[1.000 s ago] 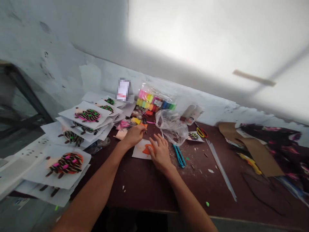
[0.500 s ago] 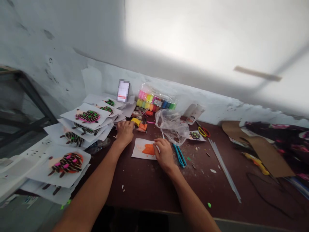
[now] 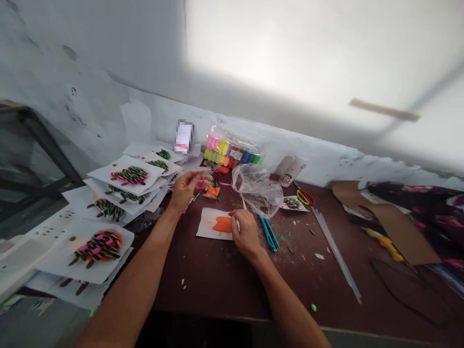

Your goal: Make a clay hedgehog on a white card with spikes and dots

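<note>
My left hand (image 3: 184, 192) is raised over the back left of the table, its thumb and fingers pinched on a small clear plastic packet (image 3: 203, 181) showing pink and yellow. Just right of it lies an orange packet (image 3: 212, 192). White paper (image 3: 203, 231) with an orange shape (image 3: 222, 224) and a pale pointed end lies flat in front of me. Over the paper's right edge rests my right hand (image 3: 247, 233), fingers curled together; anything inside them is hidden. A teal utility knife (image 3: 268, 234) lies right beside this hand.
Stacked papers with hedgehog pictures (image 3: 97, 246) fill the left side. Behind are a phone (image 3: 184, 137), a pack of coloured clay (image 3: 234, 152) and a crumpled clear bag (image 3: 259, 188). To the right lie scissors (image 3: 305, 197), clear sticks (image 3: 339, 258) and a yellow glue gun (image 3: 384, 243).
My left hand has lifted off the table and closed on the clear packet, where a yellow packet showed before. My right hand stays on the paper with its fingers slightly more curled.
</note>
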A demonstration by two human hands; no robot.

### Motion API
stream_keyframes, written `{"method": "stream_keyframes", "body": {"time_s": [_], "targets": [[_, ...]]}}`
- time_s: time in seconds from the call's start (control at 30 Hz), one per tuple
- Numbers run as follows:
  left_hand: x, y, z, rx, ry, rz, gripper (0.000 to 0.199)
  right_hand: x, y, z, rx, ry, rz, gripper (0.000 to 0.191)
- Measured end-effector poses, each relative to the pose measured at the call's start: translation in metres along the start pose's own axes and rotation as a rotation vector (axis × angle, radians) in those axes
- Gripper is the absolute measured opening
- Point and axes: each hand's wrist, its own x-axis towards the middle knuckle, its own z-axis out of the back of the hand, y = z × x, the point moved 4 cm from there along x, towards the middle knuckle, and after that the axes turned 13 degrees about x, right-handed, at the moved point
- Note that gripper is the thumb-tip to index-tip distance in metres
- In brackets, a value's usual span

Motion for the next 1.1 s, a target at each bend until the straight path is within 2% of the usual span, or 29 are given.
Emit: {"method": "stream_keyframes", "body": {"time_s": [0.07, 0.17, 0.27, 0.33, 0.4, 0.47, 0.53, 0.6, 0.7, 0.8, 0.97, 1.1], "targets": [[-0.004, 0.001, -0.009, -0.205, 0.152, 0.115, 0.045, 0.000, -0.003, 0.001, 0.019, -0.022, -0.026, 0.026], [-0.013, 0.001, -0.023, -0.319, 0.378, 0.219, 0.043, 0.000, -0.007, 0.003, 0.035, -0.059, -0.065, 0.026], [-0.021, 0.002, -0.035, -0.354, 0.524, 0.247, 0.037, 0.000, -0.010, 0.005, 0.064, -0.089, -0.077, 0.021], [-0.023, 0.004, -0.042, -0.321, 0.572, 0.218, 0.039, 0.000, -0.011, 0.006, 0.067, -0.093, -0.090, 0.018], [-0.021, 0.008, -0.045, -0.207, 0.535, 0.175, 0.043, 0.000, -0.011, 0.006, 0.054, -0.083, -0.099, 0.018], [-0.014, 0.013, -0.040, 0.010, 0.364, 0.130, 0.042, 0.000, -0.011, 0.006, 0.044, -0.068, -0.093, 0.019], [-0.008, 0.013, -0.032, 0.319, 0.171, -0.039, 0.043, 0.000, -0.012, 0.007, 0.035, -0.057, -0.081, 0.021], [-0.007, 0.012, -0.029, 0.591, 0.064, -0.187, 0.050, 0.001, -0.014, 0.007, 0.018, -0.051, -0.072, 0.023], [-0.009, 0.017, -0.032, 0.817, 0.125, -0.259, 0.059, 0.002, -0.020, 0.010, -0.023, -0.067, -0.067, 0.022], [-0.010, 0.020, -0.030, 0.904, 0.160, -0.267, 0.055, 0.002, -0.028, 0.012, -0.074, -0.082, -0.081, 0.019], [-0.004, 0.024, -0.008, 1.071, 0.016, -0.095, 0.040, 0.001, -0.028, 0.013, -0.103, -0.063, -0.075, 0.017], [-0.006, 0.022, -0.012, 1.089, 0.124, -0.155, 0.034, 0.001, -0.025, 0.011, -0.100, -0.051, -0.065, 0.017]]}}
